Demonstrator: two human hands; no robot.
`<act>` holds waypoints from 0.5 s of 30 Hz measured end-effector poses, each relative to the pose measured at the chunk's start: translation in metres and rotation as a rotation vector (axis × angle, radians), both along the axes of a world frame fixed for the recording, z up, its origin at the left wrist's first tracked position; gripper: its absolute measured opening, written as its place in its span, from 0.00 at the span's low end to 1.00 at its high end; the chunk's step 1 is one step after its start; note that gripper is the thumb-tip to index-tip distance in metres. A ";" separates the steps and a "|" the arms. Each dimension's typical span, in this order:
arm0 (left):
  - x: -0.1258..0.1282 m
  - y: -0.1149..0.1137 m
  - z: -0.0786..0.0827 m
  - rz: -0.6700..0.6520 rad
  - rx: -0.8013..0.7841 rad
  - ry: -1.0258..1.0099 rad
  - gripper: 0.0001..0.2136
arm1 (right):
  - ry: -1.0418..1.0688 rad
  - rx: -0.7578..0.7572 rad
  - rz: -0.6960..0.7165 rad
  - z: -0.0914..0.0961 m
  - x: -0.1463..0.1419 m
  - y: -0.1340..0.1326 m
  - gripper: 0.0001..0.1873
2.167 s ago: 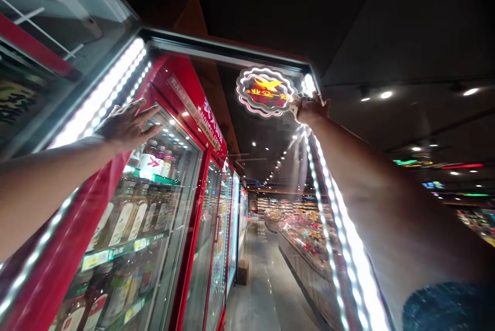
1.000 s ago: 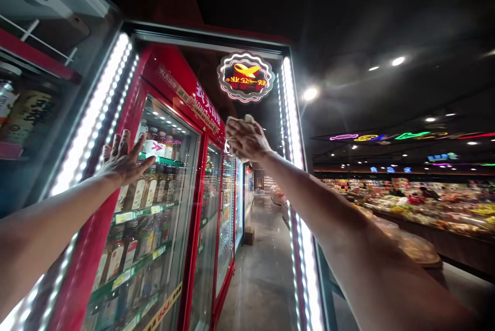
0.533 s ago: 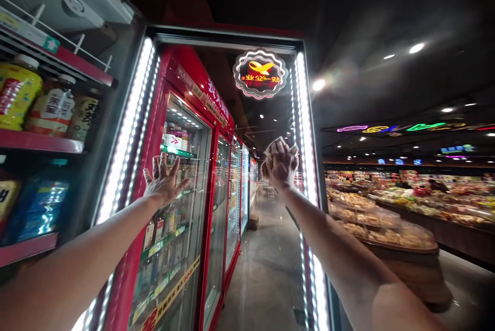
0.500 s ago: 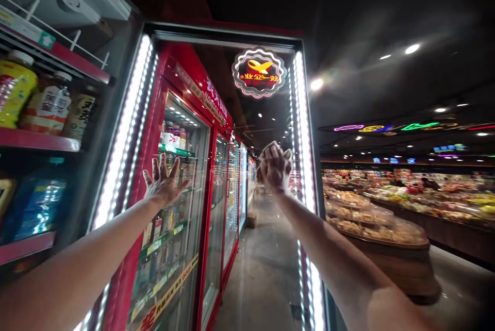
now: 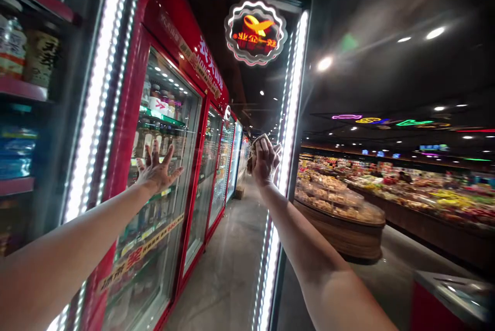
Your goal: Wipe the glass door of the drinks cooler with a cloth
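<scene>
An open glass door with bright LED strips along both sides stands in front of me. My left hand has its fingers spread, palm toward the pane; whether it presses on the glass I cannot tell. My right hand holds a crumpled greyish-brown cloth against the glass near the right LED strip. Fingers cover part of the cloth. A lit scalloped sign, its lettering mirrored, is at the top of the door.
Through the pane show red drink fridges in a row. Bottles stand on cooler shelves at the left. A round wooden display of packed food stands right, and a red-sided case is at lower right.
The view has shifted, so the door and sign sit higher and further left. My right hand with the cloth stays near the right LED strip. The left hand remains spread.
</scene>
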State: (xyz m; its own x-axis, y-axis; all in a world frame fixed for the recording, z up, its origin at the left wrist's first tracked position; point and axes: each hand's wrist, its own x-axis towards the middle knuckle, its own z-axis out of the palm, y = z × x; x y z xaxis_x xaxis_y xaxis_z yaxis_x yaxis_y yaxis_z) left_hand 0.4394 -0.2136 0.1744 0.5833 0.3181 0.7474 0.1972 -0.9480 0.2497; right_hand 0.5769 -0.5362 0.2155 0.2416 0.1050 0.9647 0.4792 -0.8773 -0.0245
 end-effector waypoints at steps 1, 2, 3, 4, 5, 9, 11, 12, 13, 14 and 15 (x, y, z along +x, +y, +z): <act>0.001 -0.007 -0.005 0.017 -0.023 0.002 0.43 | 0.020 -0.030 0.015 -0.016 -0.002 0.003 0.27; 0.002 -0.016 -0.010 0.033 -0.049 -0.003 0.44 | 0.038 -0.083 0.042 -0.034 -0.004 0.007 0.27; 0.003 -0.026 -0.016 0.042 -0.076 -0.011 0.44 | 0.051 -0.156 0.085 -0.053 -0.007 0.009 0.26; 0.004 -0.036 -0.023 0.042 -0.104 -0.015 0.44 | 0.064 -0.253 0.148 -0.074 -0.011 0.011 0.26; 0.005 -0.047 -0.030 0.034 -0.132 -0.016 0.44 | 0.077 -0.350 0.226 -0.093 -0.016 0.011 0.26; 0.005 -0.091 -0.074 -0.077 -0.199 0.039 0.40 | 0.158 -0.599 0.503 -0.155 -0.039 0.003 0.20; 0.002 -0.108 -0.108 -0.151 -0.219 0.109 0.40 | 0.213 -0.602 0.582 -0.173 -0.050 -0.007 0.18; -0.002 -0.115 -0.130 -0.168 -0.227 0.142 0.40 | 0.250 -0.592 0.611 -0.181 -0.055 -0.014 0.16; -0.008 -0.120 -0.155 -0.190 -0.245 0.180 0.40 | 0.293 -0.582 0.639 -0.189 -0.059 -0.022 0.14; -0.018 -0.125 -0.182 -0.260 -0.301 0.239 0.40 | 0.346 -0.572 0.662 -0.198 -0.062 -0.031 0.12; -0.033 -0.130 -0.212 -0.318 -0.384 0.313 0.41 | 0.415 -0.564 0.679 -0.210 -0.065 -0.041 0.11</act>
